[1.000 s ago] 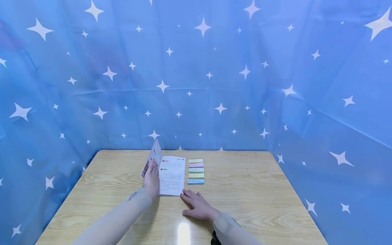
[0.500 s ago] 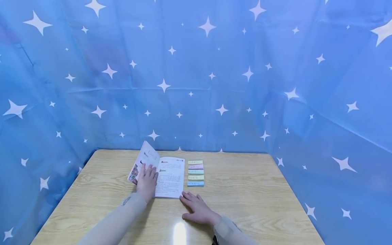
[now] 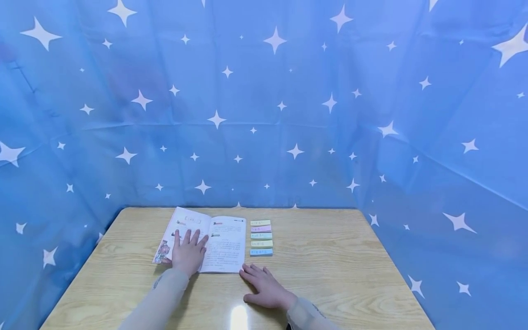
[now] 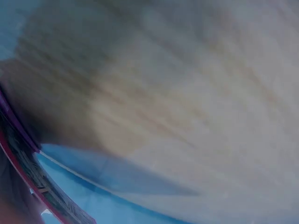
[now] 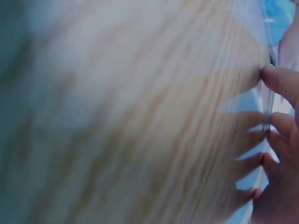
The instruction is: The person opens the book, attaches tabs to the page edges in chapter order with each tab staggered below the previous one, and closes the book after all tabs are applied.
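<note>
An open book (image 3: 224, 247) lies on the wooden table, its right page covered in printed text. Its left page carries a cartoon figure near the lower outer corner and slopes up slightly at the outer side. My left hand (image 3: 189, 252) rests with spread fingers on that left page, close to the spine. At the book's lower right corner, the fingertips of my right hand (image 3: 266, 286) touch the page edge, and the rest of that hand lies over the table. In the right wrist view, the fingertips (image 5: 268, 72) meet the glossy tabletop.
A column of several coloured sticky notes (image 3: 261, 236), yellow, pink, green and blue with handwriting, lies just right of the book. The wooden table (image 3: 330, 256) ends at a blue curtain (image 3: 264, 137) with white stars, which stands behind it and at both sides.
My left hand has moved left and turned the raised left leaf over, from nearly upright to almost flat. The right hand has stayed at the book's lower right corner.
</note>
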`<control>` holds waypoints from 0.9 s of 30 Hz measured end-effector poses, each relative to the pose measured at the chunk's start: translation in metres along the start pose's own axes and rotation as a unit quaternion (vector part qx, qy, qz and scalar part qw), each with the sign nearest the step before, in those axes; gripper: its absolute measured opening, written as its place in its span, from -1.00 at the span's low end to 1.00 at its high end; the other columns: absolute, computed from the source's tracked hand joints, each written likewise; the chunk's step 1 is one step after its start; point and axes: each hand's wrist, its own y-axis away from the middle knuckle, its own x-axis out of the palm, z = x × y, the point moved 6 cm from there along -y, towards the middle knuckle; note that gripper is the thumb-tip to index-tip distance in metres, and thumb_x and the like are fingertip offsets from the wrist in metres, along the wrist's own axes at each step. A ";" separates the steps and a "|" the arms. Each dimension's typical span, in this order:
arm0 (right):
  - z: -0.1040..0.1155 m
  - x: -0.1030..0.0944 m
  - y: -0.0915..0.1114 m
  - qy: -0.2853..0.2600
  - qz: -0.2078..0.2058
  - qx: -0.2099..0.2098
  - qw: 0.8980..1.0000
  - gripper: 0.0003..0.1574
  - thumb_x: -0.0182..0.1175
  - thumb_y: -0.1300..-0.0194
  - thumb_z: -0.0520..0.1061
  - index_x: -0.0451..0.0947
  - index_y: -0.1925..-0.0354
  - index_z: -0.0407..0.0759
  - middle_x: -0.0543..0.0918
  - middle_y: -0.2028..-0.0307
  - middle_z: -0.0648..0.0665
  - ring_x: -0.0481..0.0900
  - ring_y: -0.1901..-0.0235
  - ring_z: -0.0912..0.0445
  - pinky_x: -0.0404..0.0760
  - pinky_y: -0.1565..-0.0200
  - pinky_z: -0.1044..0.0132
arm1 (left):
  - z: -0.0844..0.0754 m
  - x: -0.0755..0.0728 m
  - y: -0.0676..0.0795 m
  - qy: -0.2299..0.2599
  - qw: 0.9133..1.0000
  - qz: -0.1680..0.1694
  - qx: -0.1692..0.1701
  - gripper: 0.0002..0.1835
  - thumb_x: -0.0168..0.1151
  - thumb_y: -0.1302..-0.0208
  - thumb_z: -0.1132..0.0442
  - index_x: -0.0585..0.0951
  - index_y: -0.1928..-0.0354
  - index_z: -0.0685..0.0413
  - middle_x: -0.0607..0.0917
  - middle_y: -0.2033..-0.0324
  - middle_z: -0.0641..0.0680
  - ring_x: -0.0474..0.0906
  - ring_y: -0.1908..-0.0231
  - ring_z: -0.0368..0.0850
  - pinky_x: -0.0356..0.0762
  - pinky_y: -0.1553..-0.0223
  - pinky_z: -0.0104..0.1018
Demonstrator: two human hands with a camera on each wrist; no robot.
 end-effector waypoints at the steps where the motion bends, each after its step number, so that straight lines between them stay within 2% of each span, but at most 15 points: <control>1: 0.001 0.000 0.000 0.003 -0.001 -0.002 1.000 -0.12 0.16 -0.28 0.25 0.22 -0.44 -0.05 0.16 -0.46 -0.07 0.07 -0.44 -0.07 0.05 -0.35 -0.23 | 0.001 0.000 0.001 0.017 1.000 0.003 -0.006 -0.45 -0.10 -0.46 -0.05 0.30 -0.44 -0.16 0.20 -0.44 0.15 -0.01 -0.42 0.27 -0.49 -0.31 0.39; 5: 0.004 0.000 -0.002 0.012 -0.004 -0.010 1.000 -0.12 0.15 -0.29 0.25 0.23 -0.44 -0.06 0.18 -0.45 -0.07 0.09 -0.43 -0.09 0.07 -0.34 -0.24 | 0.006 0.001 0.004 0.079 0.996 0.015 -0.035 -0.44 -0.12 -0.46 -0.05 0.27 -0.45 -0.17 0.18 -0.45 0.16 -0.03 -0.42 0.29 -0.46 -0.30 0.42; 10: 0.007 0.003 -0.001 0.014 -0.004 -0.019 1.000 -0.13 0.15 -0.28 0.26 0.23 -0.44 -0.05 0.19 -0.45 -0.07 0.11 -0.42 -0.09 0.11 -0.33 -0.26 | 0.009 0.007 0.010 0.126 0.990 0.031 -0.059 -0.44 -0.16 -0.47 -0.03 0.23 -0.47 -0.18 0.15 -0.45 0.18 -0.05 -0.41 0.34 -0.40 -0.28 0.47; 15: 0.008 0.007 0.004 0.023 0.003 -0.027 0.999 -0.13 0.14 -0.28 0.27 0.25 -0.43 -0.06 0.22 -0.44 -0.08 0.15 -0.41 -0.09 0.17 -0.29 -0.26 | 0.007 0.016 0.018 0.182 0.979 0.048 -0.072 -0.44 -0.20 -0.49 -0.01 0.18 -0.49 -0.20 0.11 -0.47 0.17 -0.06 -0.40 0.38 -0.22 -0.21 0.56; 21: 0.012 -0.004 0.002 0.031 0.018 -0.022 0.999 -0.13 0.13 -0.27 0.28 0.29 -0.40 -0.10 0.26 -0.41 -0.12 0.19 -0.38 -0.12 0.24 -0.30 -0.18 | 0.005 0.017 0.017 0.213 0.974 0.037 -0.073 -0.45 -0.22 -0.50 -0.02 0.20 -0.48 -0.21 0.10 -0.47 0.17 -0.09 -0.41 0.39 -0.18 -0.20 0.57; 24: 0.018 -0.013 -0.002 0.064 0.021 -0.018 0.998 -0.15 0.17 -0.24 0.27 0.35 -0.36 -0.11 0.31 -0.39 -0.14 0.26 -0.35 -0.11 0.31 -0.29 -0.05 | 0.005 0.015 0.013 0.214 0.973 0.036 -0.075 -0.45 -0.23 -0.50 -0.03 0.18 -0.49 -0.22 0.09 -0.48 0.16 -0.11 -0.42 0.38 -0.21 -0.21 0.56; 27: 0.027 -0.020 -0.008 0.105 0.020 -0.003 0.994 -0.18 0.21 -0.20 0.28 0.41 -0.32 -0.08 0.35 -0.36 -0.12 0.30 -0.33 -0.06 0.33 -0.28 -0.05 | 0.006 0.015 0.010 0.215 0.973 0.039 -0.080 -0.44 -0.24 -0.50 -0.04 0.17 -0.49 -0.23 0.08 -0.48 0.16 -0.13 -0.42 0.37 -0.22 -0.21 0.56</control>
